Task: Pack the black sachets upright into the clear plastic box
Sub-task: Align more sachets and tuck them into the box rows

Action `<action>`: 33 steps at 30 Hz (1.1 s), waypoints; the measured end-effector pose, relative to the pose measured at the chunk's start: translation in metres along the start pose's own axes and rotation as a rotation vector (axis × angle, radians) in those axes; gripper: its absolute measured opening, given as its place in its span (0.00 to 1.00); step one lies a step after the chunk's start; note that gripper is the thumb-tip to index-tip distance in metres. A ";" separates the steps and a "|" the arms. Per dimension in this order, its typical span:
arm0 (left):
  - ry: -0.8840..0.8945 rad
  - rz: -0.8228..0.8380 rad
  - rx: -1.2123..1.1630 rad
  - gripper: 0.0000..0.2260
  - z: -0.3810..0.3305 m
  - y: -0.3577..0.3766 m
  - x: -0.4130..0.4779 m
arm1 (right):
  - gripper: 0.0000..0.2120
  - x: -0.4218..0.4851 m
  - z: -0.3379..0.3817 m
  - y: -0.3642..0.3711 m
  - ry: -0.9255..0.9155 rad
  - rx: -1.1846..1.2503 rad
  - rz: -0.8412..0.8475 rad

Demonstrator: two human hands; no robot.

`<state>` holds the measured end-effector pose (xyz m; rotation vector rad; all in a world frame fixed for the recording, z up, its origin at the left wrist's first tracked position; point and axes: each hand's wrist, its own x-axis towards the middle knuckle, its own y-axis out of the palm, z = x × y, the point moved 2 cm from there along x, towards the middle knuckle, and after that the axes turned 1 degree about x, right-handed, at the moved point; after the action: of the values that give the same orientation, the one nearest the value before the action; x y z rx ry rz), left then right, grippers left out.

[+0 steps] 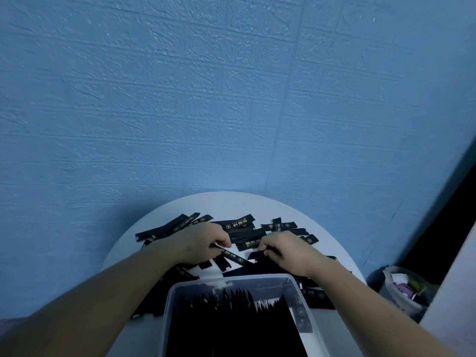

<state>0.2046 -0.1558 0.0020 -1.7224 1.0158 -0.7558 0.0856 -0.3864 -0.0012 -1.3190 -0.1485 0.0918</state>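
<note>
A round white table [231, 204] is seen against a blue wall [180, 99], and a clear plastic box [306, 305] is set at its near edge. The box is already filled a good way with black sachets stood upright [231, 318], packed close in rows. A lot is judged to be left, because a loose pile of sachets [244, 228] is spread flat over the table behind the box, and more are seen beside the box on both sides. So the job looks about half done, though the bottom of the box is cut off from view. The left hand [203, 243] is curled tight, and one sachet [233, 255] is pinched between its thumb and fingers. The right hand [283, 251] is curled too, and a dark sachet edge [256, 255] seems to be pinched at its fingertips, but this cannot be told for sure.
</note>
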 end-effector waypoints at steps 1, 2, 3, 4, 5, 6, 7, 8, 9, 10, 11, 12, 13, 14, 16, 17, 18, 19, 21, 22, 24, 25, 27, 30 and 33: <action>0.012 0.031 0.045 0.11 0.002 0.003 0.005 | 0.06 -0.001 0.001 -0.001 -0.009 0.002 -0.029; 0.020 0.062 0.082 0.12 0.003 0.005 0.008 | 0.06 -0.002 0.003 -0.002 -0.015 0.017 -0.057; 0.021 0.088 0.113 0.12 0.003 0.008 0.011 | 0.06 -0.004 0.004 -0.003 -0.012 0.047 -0.082; 0.022 0.100 0.137 0.12 0.003 0.010 0.013 | 0.06 -0.006 0.005 -0.005 -0.005 0.085 -0.104; 0.025 0.099 0.155 0.11 0.002 0.011 0.015 | 0.06 -0.008 0.007 -0.007 0.007 0.125 -0.126; 0.034 0.089 0.167 0.09 0.001 0.011 0.016 | 0.07 -0.011 0.008 -0.009 0.016 0.164 -0.145; 0.038 0.074 0.167 0.07 -0.001 0.010 0.015 | 0.08 -0.014 0.009 -0.011 0.033 0.208 -0.163; 0.037 0.053 0.155 0.06 -0.002 0.009 0.014 | 0.08 -0.016 0.009 -0.012 0.057 0.266 -0.185; 0.030 0.019 0.126 0.06 -0.003 0.007 0.012 | 0.07 -0.019 0.010 -0.015 0.083 0.338 -0.216; 0.021 -0.037 0.075 0.07 -0.003 0.005 0.009 | 0.06 -0.021 0.010 -0.017 0.103 0.417 -0.254; 0.006 -0.118 -0.003 0.06 -0.005 0.001 0.006 | 0.07 -0.023 0.012 -0.021 0.116 0.497 -0.292; -0.013 -0.209 -0.102 0.05 -0.007 -0.003 0.002 | 0.08 -0.025 0.014 -0.025 0.121 0.579 -0.319; -0.036 -0.294 -0.211 0.04 -0.010 -0.008 -0.002 | 0.11 -0.025 0.018 -0.029 0.119 0.664 -0.330; -0.056 -0.360 -0.307 0.03 -0.015 -0.013 -0.006 | 0.13 -0.026 0.023 -0.033 0.107 0.736 -0.333; -0.075 -0.429 -0.444 0.03 -0.028 -0.020 -0.011 | 0.14 -0.024 0.033 -0.040 0.084 0.836 -0.347; -0.074 -0.444 -0.493 0.03 -0.034 -0.023 -0.013 | 0.13 -0.022 0.039 -0.042 0.078 0.889 -0.354; -0.069 -0.450 -0.531 0.02 -0.041 -0.025 -0.015 | 0.12 -0.019 0.044 -0.043 0.076 0.961 -0.359; -0.063 -0.450 -0.561 0.02 -0.046 -0.026 -0.017 | 0.11 -0.017 0.049 -0.043 0.082 1.023 -0.368; -0.060 -0.445 -0.592 0.05 -0.053 -0.025 -0.021 | 0.12 -0.014 0.058 -0.042 0.097 1.091 -0.404; -0.061 -0.452 -0.586 0.06 -0.056 -0.024 -0.023 | 0.13 -0.014 0.062 -0.042 0.098 1.113 -0.420; -0.060 -0.469 -0.581 0.06 -0.060 -0.023 -0.027 | 0.11 -0.016 0.067 -0.042 0.087 1.152 -0.436; -0.057 -0.470 -0.597 0.06 -0.061 -0.023 -0.029 | 0.10 -0.017 0.070 -0.042 0.083 1.172 -0.450; -0.045 -0.468 -0.633 0.04 -0.063 -0.022 -0.033 | 0.09 -0.019 0.074 -0.041 0.086 1.220 -0.481; -0.039 -0.477 -0.658 0.02 -0.066 -0.024 -0.038 | 0.09 -0.021 0.082 -0.043 0.071 1.188 -0.460; -0.027 -0.467 -0.674 0.05 -0.070 -0.026 -0.041 | 0.10 -0.024 0.090 -0.047 0.002 1.057 -0.407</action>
<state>0.1346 -0.1441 0.0490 -2.6045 0.9132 -0.7134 0.0469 -0.3156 0.0647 -0.2200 -0.3108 -0.1650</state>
